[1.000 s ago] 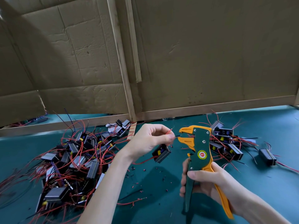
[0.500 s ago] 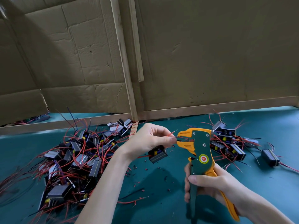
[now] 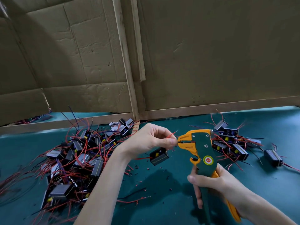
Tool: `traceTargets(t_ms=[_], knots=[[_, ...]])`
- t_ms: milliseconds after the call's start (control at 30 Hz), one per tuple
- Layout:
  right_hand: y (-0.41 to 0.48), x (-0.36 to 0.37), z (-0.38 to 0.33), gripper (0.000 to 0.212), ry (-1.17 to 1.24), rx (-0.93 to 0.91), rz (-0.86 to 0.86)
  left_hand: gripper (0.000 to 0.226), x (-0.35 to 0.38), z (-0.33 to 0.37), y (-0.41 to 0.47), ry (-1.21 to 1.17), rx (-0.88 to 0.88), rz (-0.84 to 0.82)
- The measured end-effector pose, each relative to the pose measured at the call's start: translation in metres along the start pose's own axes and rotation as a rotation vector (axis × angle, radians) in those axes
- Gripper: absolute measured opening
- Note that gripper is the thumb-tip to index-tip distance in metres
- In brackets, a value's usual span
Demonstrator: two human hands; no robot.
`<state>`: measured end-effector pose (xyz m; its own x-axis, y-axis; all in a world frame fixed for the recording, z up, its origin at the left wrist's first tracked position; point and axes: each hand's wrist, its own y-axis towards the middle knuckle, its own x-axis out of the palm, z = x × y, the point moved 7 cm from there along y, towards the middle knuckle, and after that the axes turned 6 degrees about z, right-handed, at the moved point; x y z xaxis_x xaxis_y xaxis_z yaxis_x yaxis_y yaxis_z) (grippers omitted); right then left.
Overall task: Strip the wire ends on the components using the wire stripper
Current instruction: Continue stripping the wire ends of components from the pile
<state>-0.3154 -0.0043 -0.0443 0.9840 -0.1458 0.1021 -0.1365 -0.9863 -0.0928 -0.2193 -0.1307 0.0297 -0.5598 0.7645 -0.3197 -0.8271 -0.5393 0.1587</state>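
Head view: left hand pinches the light, floppy wire near its tip, likely for control; right hand fingers wrap the wire stripper.

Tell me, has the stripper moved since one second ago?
Yes, slightly. The head of the stripper has shifted left, toward the wooden post, nearer the left hand pinching the wire.

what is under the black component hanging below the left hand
Under the component, which hangs on wires the left hand pinches, is green mat strewn with red and black insulation scraps. The patch of mat straight behind the component is covered.
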Motion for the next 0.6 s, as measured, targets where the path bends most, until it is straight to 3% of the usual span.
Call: traceTargets(t_ms=[133, 233, 333, 433, 600], knots=[[0.004, -0.007, 0.005, 0.040, 0.046, -0.050, 0.182, 0.006, 0.004, -0.012, 0.003, -0.178, 0.002, 0.024], [0.009, -0.008, 0.007, 0.027, 0.170, -0.027, 0.142, 0.017, 0.011, -0.021, 0.007, -0.269, -0.005, 0.046], [0.013, -0.004, 0.002, 0.018, 0.380, -0.011, 0.001, 0.016, 0.010, -0.021, 0.009, -0.205, 0.028, 0.144], [0.016, -0.008, 0.002, 0.033, 0.379, -0.050, -0.048, 0.013, 0.003, -0.016, 0.011, -0.112, 0.064, 0.224], [0.023, -0.013, 0.009, 0.044, 0.337, -0.040, -0.049, 0.026, -0.002, -0.013, 0.013, 0.110, 0.058, 0.248]])
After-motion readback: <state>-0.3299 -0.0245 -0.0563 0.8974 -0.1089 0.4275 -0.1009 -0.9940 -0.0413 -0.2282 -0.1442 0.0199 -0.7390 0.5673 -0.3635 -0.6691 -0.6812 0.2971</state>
